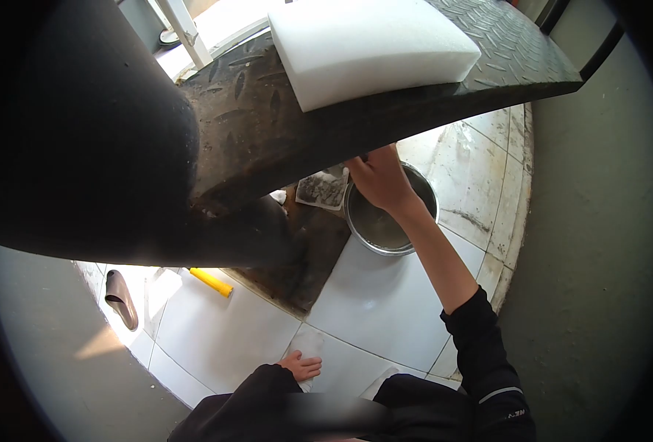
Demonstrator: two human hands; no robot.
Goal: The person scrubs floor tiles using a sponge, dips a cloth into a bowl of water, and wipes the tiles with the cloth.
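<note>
My right hand [378, 177] reaches up to the underside of a dark diamond-plate metal step [253, 140]. Its fingertips are hidden by the step's edge, so what they hold, if anything, does not show. Below that hand, a round metal basin [374, 234] stands on the tiles with murky liquid inside. A white pad smeared with black dirt [323, 190] lies just left of the basin. Low in the view, my left hand [301, 366] is open, fingers extended, against a whitish thing [308, 341] I cannot make out.
A thick white foam block [371, 48] rests on the step. A large dark column [83, 132] fills the left side, with a brown base plate [304, 272] at its foot. On the floor are a yellow handle [211, 282] and a brown slipper [120, 300].
</note>
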